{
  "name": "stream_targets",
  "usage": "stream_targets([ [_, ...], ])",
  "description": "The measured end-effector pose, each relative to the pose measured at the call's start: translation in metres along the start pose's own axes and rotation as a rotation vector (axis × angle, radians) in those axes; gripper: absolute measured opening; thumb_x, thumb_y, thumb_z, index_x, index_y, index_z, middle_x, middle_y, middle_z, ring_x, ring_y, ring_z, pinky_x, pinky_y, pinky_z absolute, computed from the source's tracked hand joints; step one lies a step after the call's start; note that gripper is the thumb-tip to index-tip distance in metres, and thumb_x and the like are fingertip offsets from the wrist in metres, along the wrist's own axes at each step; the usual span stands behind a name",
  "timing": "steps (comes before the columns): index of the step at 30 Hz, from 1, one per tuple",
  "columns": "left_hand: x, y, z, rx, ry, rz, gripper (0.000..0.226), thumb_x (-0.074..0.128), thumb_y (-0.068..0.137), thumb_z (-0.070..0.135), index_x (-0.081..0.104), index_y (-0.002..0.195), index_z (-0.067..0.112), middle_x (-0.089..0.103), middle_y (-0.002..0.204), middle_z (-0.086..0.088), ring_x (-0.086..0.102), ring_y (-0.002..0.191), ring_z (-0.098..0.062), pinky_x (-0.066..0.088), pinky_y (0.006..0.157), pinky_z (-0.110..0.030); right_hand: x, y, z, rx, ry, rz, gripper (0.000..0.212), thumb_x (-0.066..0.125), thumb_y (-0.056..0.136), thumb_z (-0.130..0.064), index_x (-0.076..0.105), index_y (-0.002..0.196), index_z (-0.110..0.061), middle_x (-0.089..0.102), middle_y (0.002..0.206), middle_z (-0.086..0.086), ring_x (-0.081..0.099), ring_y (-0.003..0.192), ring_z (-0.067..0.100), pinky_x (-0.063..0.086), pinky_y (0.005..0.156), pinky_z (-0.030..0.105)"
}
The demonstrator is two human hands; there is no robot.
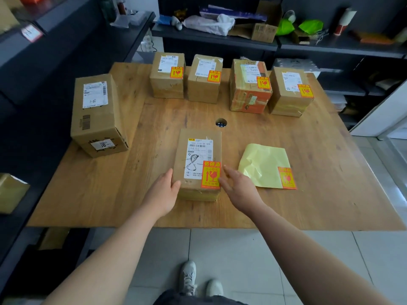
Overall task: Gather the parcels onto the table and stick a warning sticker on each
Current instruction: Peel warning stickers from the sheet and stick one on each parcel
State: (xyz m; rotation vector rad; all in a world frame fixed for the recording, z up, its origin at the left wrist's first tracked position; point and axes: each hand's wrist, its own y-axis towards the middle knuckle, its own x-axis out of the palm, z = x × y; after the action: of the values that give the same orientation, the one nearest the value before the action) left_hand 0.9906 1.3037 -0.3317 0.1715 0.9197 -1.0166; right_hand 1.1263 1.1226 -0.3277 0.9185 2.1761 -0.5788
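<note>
Both hands are at the near brown cardboard parcel [197, 148], which lies flat on the wooden table [132, 205] close to the front edge. The left hand [164, 192] is up against its near-left corner, fingers laid straight along the side and thumb at the corner. The right hand [237, 186] is spread flat with its fingers extended, just beside the parcel's near-right edge. Whether the fingertips touch it, I cannot tell.

On top of that parcel there's a white shipping label [198, 155], and at the near-right corner an orange-and-red warning sticker [211, 175], stuck down flat. Just to the right lies a crumpled pale yellow backing sheet [264, 164], with a spare sticker [287, 178] on its near-right corner.

Across the far side stands a row of four, each with the same kind of sticker on top: the far-left parcel [167, 86], the second parcel [203, 91], the orange-printed parcel [248, 102] and the far-right parcel [288, 104]. At the left edge, apart from the row, sits a larger cardboard box [97, 122] bearing white labels. A round hole [221, 122] in the tabletop lies between the row and the near parcel.
</note>
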Motion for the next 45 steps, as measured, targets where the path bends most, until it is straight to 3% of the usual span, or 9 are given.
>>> stream_targets([
  [3, -0.002, -0.005, 0.007, 0.000, -0.023, 0.034, 0.044, 0.044, 0.098, 0.028, 0.040, 0.139, 0.013, 0.051, 0.135, -0.002, 0.050, 0.118, -0.020, 0.044, 0.095, -0.033, -0.001, 0.000, -0.004, 0.028, 0.094, 0.010, 0.028, 0.053, 0.095, -0.033, 0.066, 0.116, -0.022, 0.071, 0.104, -0.004, 0.065, 0.093, 0.015, 0.054, 0.083, 0.037],
  [6, -0.005, -0.004, 0.017, -0.001, -0.044, 0.068, 0.036, 0.047, 0.096, 0.027, 0.049, 0.131, 0.015, 0.059, 0.125, 0.001, 0.056, 0.107, -0.018, 0.048, 0.088, -0.034, -0.006, 0.008, -0.009, 0.017, 0.114, 0.043, 0.024, 0.055, 0.093, -0.034, 0.070, 0.107, -0.022, 0.073, 0.092, -0.004, 0.065, 0.081, 0.014, 0.055, 0.075, 0.040],
  [15, -0.064, 0.032, 0.030, 0.032, -0.070, 0.176, 0.021, 0.053, 0.093, 0.023, 0.062, 0.107, 0.011, 0.066, 0.100, -0.004, 0.060, 0.092, -0.027, 0.046, 0.074, -0.035, -0.028, 0.062, -0.056, -0.033, 0.096, 0.085, 0.024, 0.058, 0.091, -0.037, 0.074, 0.100, -0.021, 0.074, 0.087, 0.001, 0.066, 0.081, 0.019, 0.054, 0.072, 0.037],
  [25, -0.218, 0.140, 0.019, 0.111, 0.009, 0.307, 0.020, 0.047, 0.095, 0.031, 0.060, 0.104, 0.018, 0.064, 0.097, 0.005, 0.059, 0.084, -0.017, 0.049, 0.068, -0.033, -0.029, 0.200, -0.185, -0.185, 0.113, 0.209, 0.023, 0.057, 0.091, -0.036, 0.075, 0.097, -0.022, 0.073, 0.085, -0.005, 0.063, 0.077, 0.013, 0.052, 0.068, 0.031],
  [31, -0.296, 0.218, 0.006, 0.102, 0.098, 0.383, 0.022, 0.044, 0.096, 0.028, 0.046, 0.075, 0.026, 0.052, 0.074, 0.007, 0.048, 0.062, -0.010, 0.027, 0.047, -0.026, -0.013, 0.291, -0.252, -0.171, 0.142, 0.241, 0.028, 0.056, 0.093, -0.037, 0.074, 0.092, -0.016, 0.071, 0.080, -0.003, 0.063, 0.074, 0.016, 0.051, 0.063, 0.030],
  [35, -0.318, 0.266, -0.005, 0.074, 0.085, 0.385, 0.014, 0.041, 0.097, 0.028, 0.049, 0.087, 0.023, 0.053, 0.080, 0.010, 0.051, 0.066, -0.011, 0.031, 0.048, -0.026, -0.001, 0.346, -0.272, -0.136, 0.147, 0.199, 0.031, 0.054, 0.094, -0.038, 0.070, 0.112, -0.019, 0.072, 0.094, -0.006, 0.063, 0.081, 0.008, 0.050, 0.069, 0.023],
  [39, -0.327, 0.316, -0.016, 0.030, 0.079, 0.375, 0.018, 0.042, 0.097, 0.028, 0.055, 0.100, 0.016, 0.059, 0.093, 0.003, 0.054, 0.074, -0.016, 0.039, 0.055, -0.029, 0.009, 0.396, -0.279, -0.104, 0.134, 0.165, 0.034, 0.052, 0.095, -0.038, 0.066, 0.119, -0.018, 0.068, 0.092, -0.008, 0.058, 0.073, 0.002, 0.040, 0.057, 0.012],
  [42, -0.327, 0.347, -0.023, -0.011, 0.077, 0.363, 0.020, 0.042, 0.098, 0.029, 0.055, 0.103, 0.014, 0.060, 0.096, -0.001, 0.056, 0.079, -0.019, 0.043, 0.061, -0.031, 0.018, 0.429, -0.279, -0.095, 0.081, 0.138, 0.033, 0.050, 0.096, -0.039, 0.067, 0.115, -0.018, 0.068, 0.089, -0.006, 0.057, 0.070, 0.003, 0.036, 0.053, 0.013],
  [45, -0.324, 0.376, -0.030, -0.031, 0.080, 0.361, 0.018, 0.043, 0.098, 0.029, 0.054, 0.102, 0.016, 0.059, 0.096, 0.001, 0.054, 0.075, -0.016, 0.036, 0.053, -0.026, 0.026, 0.459, -0.273, -0.085, 0.070, 0.108, 0.033, 0.049, 0.096, -0.038, 0.068, 0.115, -0.018, 0.069, 0.087, -0.004, 0.060, 0.072, 0.007, 0.042, 0.055, 0.019],
])
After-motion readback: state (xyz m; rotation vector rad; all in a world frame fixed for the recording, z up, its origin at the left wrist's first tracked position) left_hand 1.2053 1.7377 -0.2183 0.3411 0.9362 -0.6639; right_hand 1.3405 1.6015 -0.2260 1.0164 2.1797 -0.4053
